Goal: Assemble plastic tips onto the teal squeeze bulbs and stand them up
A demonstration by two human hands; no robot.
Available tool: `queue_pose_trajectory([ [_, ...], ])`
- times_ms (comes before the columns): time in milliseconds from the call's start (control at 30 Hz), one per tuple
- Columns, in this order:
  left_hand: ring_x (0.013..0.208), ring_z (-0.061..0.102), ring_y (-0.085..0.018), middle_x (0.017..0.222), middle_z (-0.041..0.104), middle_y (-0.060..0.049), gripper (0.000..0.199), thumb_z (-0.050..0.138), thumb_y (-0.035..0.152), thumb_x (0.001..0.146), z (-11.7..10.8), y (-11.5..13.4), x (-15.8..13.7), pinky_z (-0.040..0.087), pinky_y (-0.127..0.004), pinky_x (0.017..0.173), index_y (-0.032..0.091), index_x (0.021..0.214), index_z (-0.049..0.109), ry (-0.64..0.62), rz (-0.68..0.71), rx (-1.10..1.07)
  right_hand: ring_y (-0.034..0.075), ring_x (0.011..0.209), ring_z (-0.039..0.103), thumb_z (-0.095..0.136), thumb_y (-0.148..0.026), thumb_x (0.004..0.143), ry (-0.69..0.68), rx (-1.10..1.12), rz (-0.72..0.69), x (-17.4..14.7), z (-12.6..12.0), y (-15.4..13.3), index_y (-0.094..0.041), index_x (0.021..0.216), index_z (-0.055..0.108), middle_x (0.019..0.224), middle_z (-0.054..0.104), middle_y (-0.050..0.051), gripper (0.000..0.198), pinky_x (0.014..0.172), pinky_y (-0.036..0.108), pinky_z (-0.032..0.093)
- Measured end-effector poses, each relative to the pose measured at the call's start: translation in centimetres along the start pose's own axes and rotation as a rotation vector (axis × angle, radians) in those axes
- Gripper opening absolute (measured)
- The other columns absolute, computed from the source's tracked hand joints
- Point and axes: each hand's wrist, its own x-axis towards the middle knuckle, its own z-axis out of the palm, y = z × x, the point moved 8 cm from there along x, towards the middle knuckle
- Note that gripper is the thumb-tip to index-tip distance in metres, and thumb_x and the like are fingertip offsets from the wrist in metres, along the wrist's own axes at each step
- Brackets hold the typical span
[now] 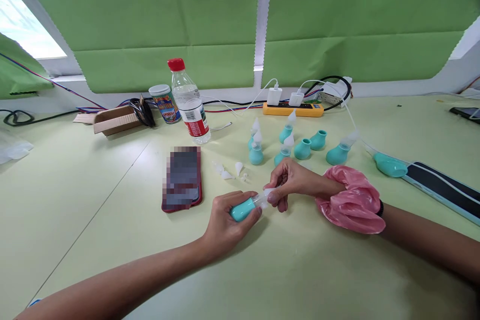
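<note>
My left hand is wrapped round the teal bulb of a nasal aspirator, which lies tilted with its clear neck pointing right. With thumb and fingers my right hand pinches the whitish nozzle tip at the end of that neck. Whether the tip is fully seated, I cannot tell. Beyond my hands stand several teal bulbs with clear nozzles, among them a nozzled aspirator. Two bulbs show bare openings, a nearer bulb and a farther bulb. Loose white nozzle tips lie left of them.
A phone in a red case lies at the left, near a water bottle, a printed canister and a cardboard tray. An orange power strip with cables sits at the back. Another teal bulb rests beside a dark flat device.
</note>
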Motion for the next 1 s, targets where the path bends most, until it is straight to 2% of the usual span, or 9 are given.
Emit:
queue_pose_trajectory([
  [300, 0.060, 0.046, -0.013, 0.066, 0.056, -0.004, 0.022, 0.055, 0.030, 0.075, -0.1, 0.0, -0.2, 0.036, -0.023, 0.056, 0.011, 0.075, 0.064, 0.004, -0.014, -0.038, 0.012, 0.042, 0.060, 0.074, -0.035, 0.053, -0.003, 0.062, 0.018, 0.4, 0.3, 0.5, -0.010, 0.060, 0.059, 0.055, 0.065, 0.003, 0.030, 0.041, 0.020, 0.050],
  [400, 0.053, 0.040, -0.010, 0.059, 0.050, -0.001, 0.023, 0.054, 0.031, 0.075, 0.3, -0.8, 0.2, 0.032, -0.022, 0.051, 0.011, 0.069, 0.062, -0.060, -0.135, -0.225, 0.012, 0.042, 0.059, 0.071, -0.039, 0.057, 0.059, 0.023, -0.002, 0.3, 0.2, 0.0, -0.010, 0.060, 0.058, 0.054, 0.064, 0.003, 0.032, 0.041, 0.020, 0.049],
  [533, 0.049, 0.040, -0.008, 0.055, 0.048, -0.001, 0.023, 0.055, 0.031, 0.073, 1.2, -1.9, 0.5, 0.031, -0.022, 0.048, 0.009, 0.070, 0.062, -0.133, -0.285, -0.550, 0.012, 0.041, 0.058, 0.062, -0.050, 0.064, 0.227, -0.058, -0.030, -0.5, -0.3, -1.5, -0.009, 0.060, 0.060, 0.053, 0.063, 0.005, 0.041, 0.040, 0.020, 0.048],
  [667, 0.047, 0.041, -0.008, 0.053, 0.050, -0.003, 0.021, 0.057, 0.029, 0.072, 1.7, -2.3, 0.5, 0.030, -0.022, 0.046, 0.009, 0.071, 0.062, -0.157, -0.331, -0.750, 0.012, 0.045, 0.060, 0.065, -0.047, 0.062, 0.160, -0.076, -0.069, -0.9, 0.2, -2.9, -0.008, 0.069, 0.065, 0.059, 0.065, 0.006, 0.039, 0.045, 0.022, 0.051],
  [800, 0.047, 0.041, -0.008, 0.053, 0.049, -0.002, 0.019, 0.056, 0.028, 0.073, 1.8, -2.2, 0.3, 0.030, -0.022, 0.047, 0.009, 0.070, 0.060, -0.170, -0.325, -0.788, 0.013, 0.049, 0.062, 0.069, -0.041, 0.060, 0.114, -0.087, -0.111, -0.9, 0.0, -3.0, -0.009, 0.072, 0.066, 0.062, 0.066, 0.005, 0.034, 0.049, 0.022, 0.052],
  [1000, 0.050, 0.040, -0.008, 0.055, 0.049, -0.002, 0.023, 0.055, 0.032, 0.075, 1.5, -1.7, 0.5, 0.030, -0.023, 0.049, 0.009, 0.071, 0.060, -0.152, -0.292, -0.688, 0.012, 0.049, 0.061, 0.065, -0.046, 0.062, 0.155, -0.105, -0.103, -0.8, -0.4, -2.5, -0.009, 0.067, 0.067, 0.061, 0.065, 0.005, 0.037, 0.049, 0.021, 0.051],
])
